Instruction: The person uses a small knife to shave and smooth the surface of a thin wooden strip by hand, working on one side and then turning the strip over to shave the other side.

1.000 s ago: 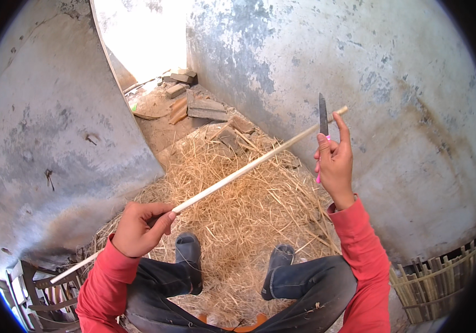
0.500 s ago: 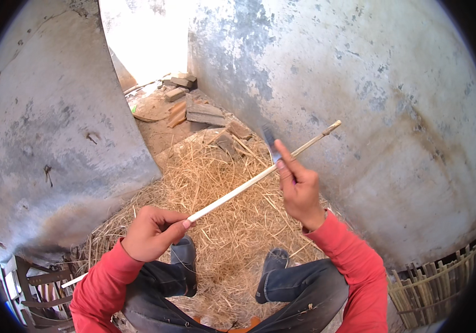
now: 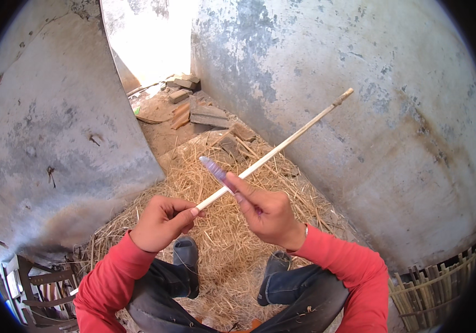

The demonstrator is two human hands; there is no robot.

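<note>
A long pale bamboo stick (image 3: 282, 145) runs slantwise in front of me, its darker knotted tip up at the far right. My left hand (image 3: 163, 223) pinches it between thumb and fingers near its lower part. My right hand (image 3: 268, 216) grips a knife (image 3: 214, 168), whose blade points to the upper left and crosses the stick a short way above my left hand. The handle is mostly hidden inside my fingers. Beneath both hands lies a heap of straw-coloured shavings (image 3: 221, 255), with my slippered feet on it.
Weathered walls rise at the left (image 3: 55, 127) and right (image 3: 371, 166). Bricks and broken tiles (image 3: 207, 115) lie beyond the shavings. A slatted bamboo basket (image 3: 432, 291) stands at lower right, and a dark wooden chair-like frame (image 3: 41, 288) at lower left.
My right hand has drawn the knife down and left along the stick, toward my left hand. The stick's far tip has risen, and my left hand has shifted slightly right and up.
</note>
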